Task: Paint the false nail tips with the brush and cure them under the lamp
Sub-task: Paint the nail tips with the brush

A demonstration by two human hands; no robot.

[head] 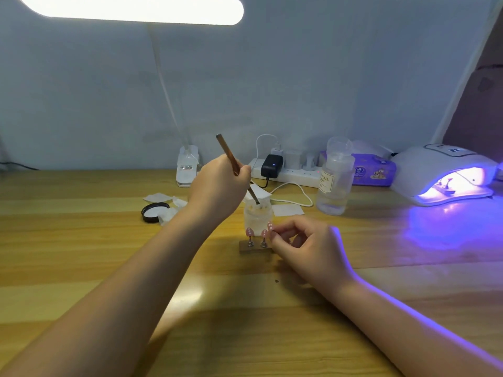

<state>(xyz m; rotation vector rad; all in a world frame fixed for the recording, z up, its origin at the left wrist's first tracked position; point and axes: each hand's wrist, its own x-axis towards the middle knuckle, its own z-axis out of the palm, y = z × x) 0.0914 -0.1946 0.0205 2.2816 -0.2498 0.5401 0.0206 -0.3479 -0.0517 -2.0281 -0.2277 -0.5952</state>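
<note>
The jar [258, 216] stands just behind the nail stand [255, 246]; the lid [154, 212] lies left, the curing lamp [446, 175] far right.

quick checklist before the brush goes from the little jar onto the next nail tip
1. Slim brown brush gripped by the left hand: ok.
2. Brush end down in the small frosted open jar: ok; whether it is loaded, cannot tell.
3. Pink false nail tip pinched steady by the right hand: ok.
4. Two other pink tips on metal pegs upright on the small wooden block: ok.
5. White curing lamp at the far right lit violet: ok; something sits inside, so free room: cannot tell.
6. Black round jar lid lying aside, clear of the hands: ok.
</note>
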